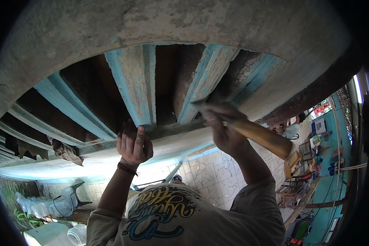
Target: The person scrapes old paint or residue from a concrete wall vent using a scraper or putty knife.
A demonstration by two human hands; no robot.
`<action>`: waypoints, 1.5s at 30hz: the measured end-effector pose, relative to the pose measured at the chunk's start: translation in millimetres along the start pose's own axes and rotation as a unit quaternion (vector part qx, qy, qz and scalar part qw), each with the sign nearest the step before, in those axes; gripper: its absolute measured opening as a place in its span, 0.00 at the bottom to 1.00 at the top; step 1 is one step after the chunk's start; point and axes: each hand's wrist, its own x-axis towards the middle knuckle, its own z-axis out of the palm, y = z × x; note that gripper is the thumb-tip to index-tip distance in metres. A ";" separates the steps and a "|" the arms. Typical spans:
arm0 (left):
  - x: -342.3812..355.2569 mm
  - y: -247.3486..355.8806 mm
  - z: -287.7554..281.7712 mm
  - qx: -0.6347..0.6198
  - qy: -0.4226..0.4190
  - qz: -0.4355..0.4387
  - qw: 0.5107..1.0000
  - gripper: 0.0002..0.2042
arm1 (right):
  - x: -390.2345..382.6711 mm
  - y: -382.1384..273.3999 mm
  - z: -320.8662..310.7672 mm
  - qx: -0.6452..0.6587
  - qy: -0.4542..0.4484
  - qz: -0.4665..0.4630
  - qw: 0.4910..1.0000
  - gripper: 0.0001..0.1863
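Note:
Concrete slats (133, 86) with peeling pale blue paint span a curved opening. My left hand (134, 145), with a beaded bracelet, has its fingers curled at the ledge (170, 129) below the slats. My right hand (226, 133) grips a wooden-handled tool (270, 143); its dark, blurred head is beside a slat (205, 82) right of centre, and I cannot tell whether they touch. Dark gaps separate the slats.
Brown scraps (65, 151) hang at the left slats. Below are a paved floor (209, 172), a ladder-like frame (171, 174), grey chairs (69, 197) and plastic containers (76, 235). Cluttered shelves (295, 164) and a turquoise wall (332, 192) stand at right, near someone (285, 129), partly hidden.

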 end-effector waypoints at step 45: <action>-3.5 -0.3 0.0 -0.002 0.002 -0.019 1.000 0.25 | 17.5 -14.2 5.3 0.030 0.046 -0.066 0.996 0.11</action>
